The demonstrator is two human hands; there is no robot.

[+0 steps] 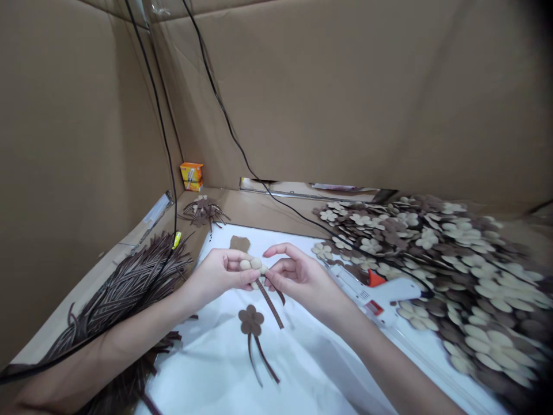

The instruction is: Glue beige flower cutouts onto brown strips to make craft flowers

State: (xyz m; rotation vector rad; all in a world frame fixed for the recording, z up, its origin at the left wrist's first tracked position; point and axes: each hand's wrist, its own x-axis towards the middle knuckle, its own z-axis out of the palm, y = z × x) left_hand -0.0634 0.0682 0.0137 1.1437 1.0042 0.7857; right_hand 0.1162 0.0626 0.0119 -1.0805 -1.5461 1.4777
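A cream felt-like flower (254, 263) is pinched between the thumb and fingers of my left hand (224, 271). Two dark brown stitched strips (272, 308) hang from it toward the lower right. At the flower's right edge, the thumb and bent fingers of my right hand (298, 274) close on one brown strip, with the index finger raised; the exact grip point is partly hidden. Below my hands, a brown flower (251, 320) with two strip tails lies flat on the white sheet (207, 357).
Right of my hands lies a white glue gun (389, 294) with an orange part, beside a heap of cream and brown flowers (462, 242). Brown strips (129, 282) pile up at left. Black cables (224, 109) hang across the cardboard walls. An orange box (192, 176) stands in the corner.
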